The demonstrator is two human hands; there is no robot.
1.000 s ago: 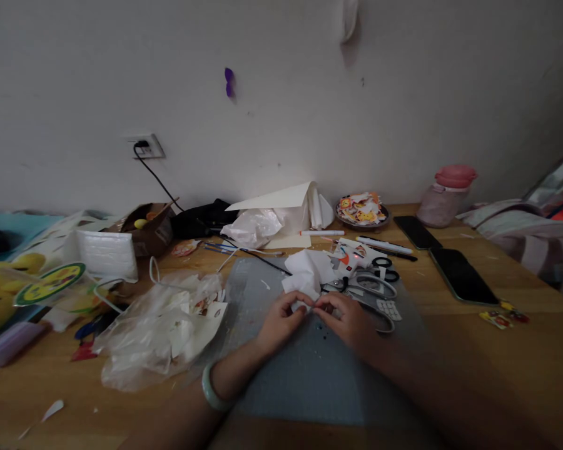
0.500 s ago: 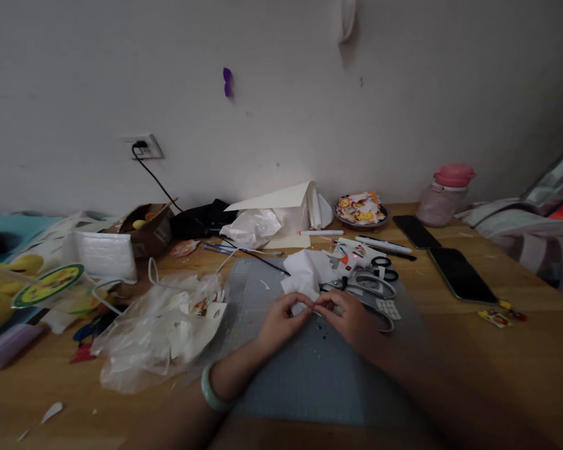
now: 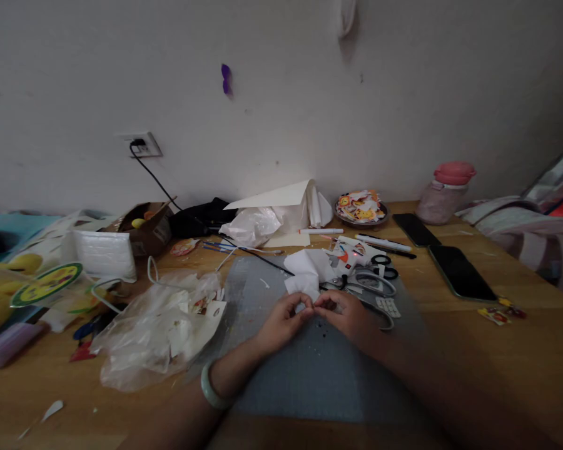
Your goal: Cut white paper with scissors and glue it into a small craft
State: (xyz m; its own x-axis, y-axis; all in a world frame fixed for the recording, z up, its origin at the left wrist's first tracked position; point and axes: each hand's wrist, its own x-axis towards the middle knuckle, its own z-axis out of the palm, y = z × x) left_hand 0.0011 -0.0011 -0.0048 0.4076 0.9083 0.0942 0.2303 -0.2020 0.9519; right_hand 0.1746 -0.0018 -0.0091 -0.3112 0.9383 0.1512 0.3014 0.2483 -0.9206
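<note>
Both my hands rest on a grey cutting mat (image 3: 309,375) on the wooden table. My left hand (image 3: 284,320), with a pale green bangle on its wrist, pinches its fingertips against those of my right hand (image 3: 347,315). Between the fingertips is a tiny item too small to make out. Just beyond them lies crumpled white paper (image 3: 307,270). Scissors (image 3: 373,284) and a glue gun with a red light (image 3: 351,253) lie close to my right hand.
A clear plastic bag with paper cut-outs (image 3: 162,325) lies left of the mat. Two dark phones (image 3: 460,272) lie at the right, with a pink-lidded jar (image 3: 445,190) behind. A bowl of stickers (image 3: 361,209), pens, folded paper and a cardboard box (image 3: 147,228) stand near the wall.
My hands stay pinched together on the mat, almost in the same spot. The view has shifted slightly.
</note>
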